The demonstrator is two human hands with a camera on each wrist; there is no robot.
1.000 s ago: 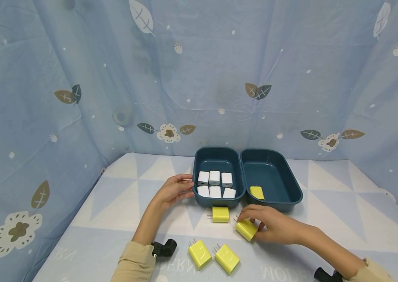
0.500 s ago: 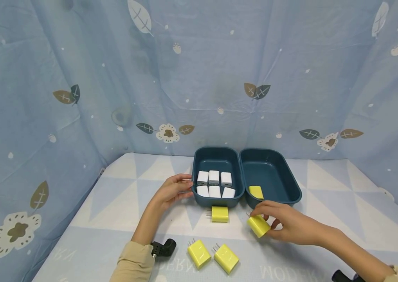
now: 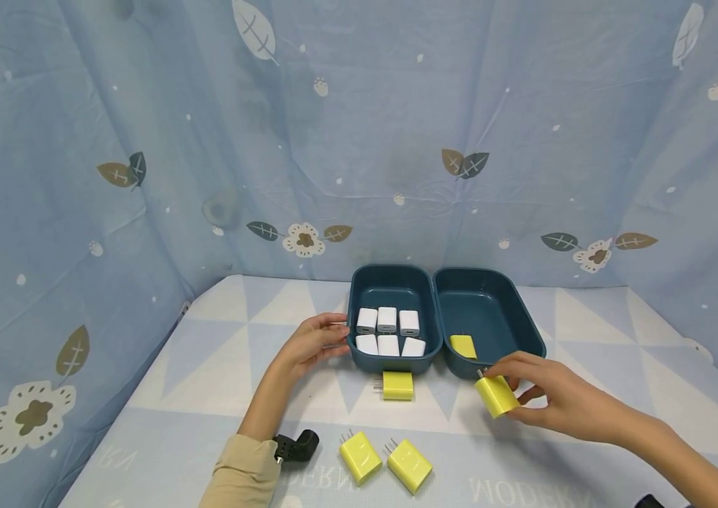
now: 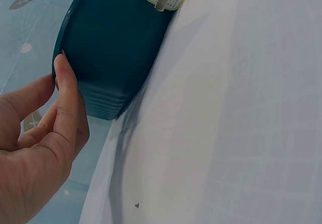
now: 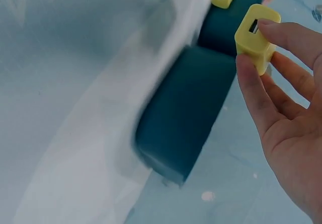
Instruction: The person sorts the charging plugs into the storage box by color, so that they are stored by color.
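My right hand pinches a yellow charger between thumb and fingers, off the table near the front of the right teal box. In the right wrist view this charger shows its USB port; the thumb lies over the port's edge. My left hand holds the left teal box by its rim at the left side. Several white chargers stand in two rows inside that box. One yellow charger lies in the right box's front left corner.
Another yellow charger lies just before the left box, prongs to the left. Two more, a left charger and a right charger, lie nearer the front. The patterned tablecloth ends at a blue curtain.
My right hand has carried the yellow charger rightward and slightly up, from beside the left box's front to before the right box. The left hand and both boxes stay in place.
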